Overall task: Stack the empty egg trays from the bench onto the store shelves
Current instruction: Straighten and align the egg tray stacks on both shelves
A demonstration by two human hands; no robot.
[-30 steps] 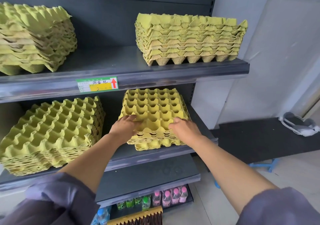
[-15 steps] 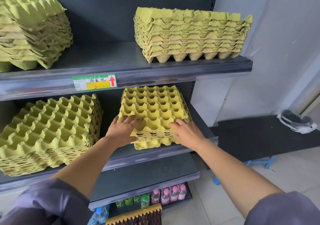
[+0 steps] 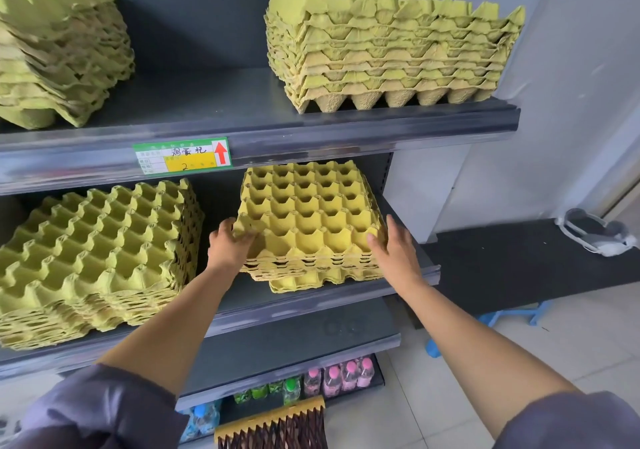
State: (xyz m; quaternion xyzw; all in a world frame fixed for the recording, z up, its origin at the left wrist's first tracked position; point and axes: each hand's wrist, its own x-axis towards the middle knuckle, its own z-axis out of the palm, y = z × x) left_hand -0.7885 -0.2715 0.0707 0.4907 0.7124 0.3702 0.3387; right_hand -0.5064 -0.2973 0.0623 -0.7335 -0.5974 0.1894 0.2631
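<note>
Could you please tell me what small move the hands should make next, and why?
Probably nudge the yellow tray stack square over its bottom tray, which juts out in front: the left hand grips the near-left corner and the right hand presses the right side.

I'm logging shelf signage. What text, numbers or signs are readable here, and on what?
"鸡蛋托": handwritten on the shelf-edge price tag.
"2": handwritten on its yellow field.
Red up arrow: its right end.
Its small print: blurred, unreadable.
Labels on the bottles: too small.
</note>
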